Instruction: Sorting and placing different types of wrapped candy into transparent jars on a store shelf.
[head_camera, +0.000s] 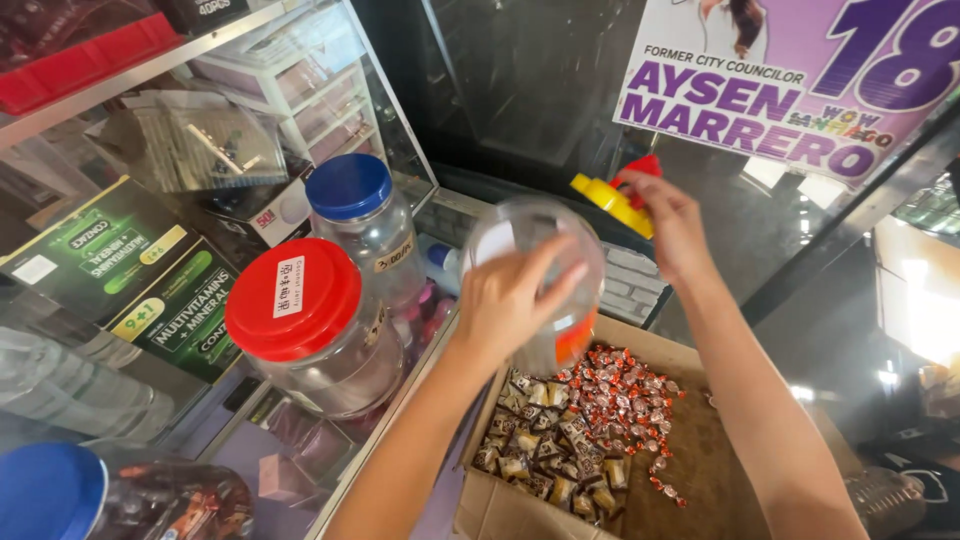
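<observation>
The left hand (515, 300) is wrapped around a clear plastic jar (545, 285). The jar is tipped over on its side, up in the air over a brown cardboard box (700, 470). The fingers cover a big part of the jar, so what is inside is hard to see. A bit of orange shows near its lower edge.

The right hand (672, 225) is closed on a yellow lid (612, 203). A small red piece (640, 168) pokes out above the fingers. The hand hides most of it, so I cannot tell what it is.

In the box lie many little wrapped candies (590, 425). Some are red and white, some are brown and white. The near corner of the box is cut off by the bottom edge of the picture.

To the left is a glass desk (400, 400) with more jars on it. One big jar has a red lid (292, 298). Behind it stands a jar with a blue lid (348, 186). Another blue lid (50, 490) sits at the bottom left corner, and its jar is partly cut off. Green boxes (150, 280) lie under the glass, blurred by shine.

A purple and white sign (800, 80) hangs at the top right. Its top is cut off. The far right side is dark and hard to make out.
</observation>
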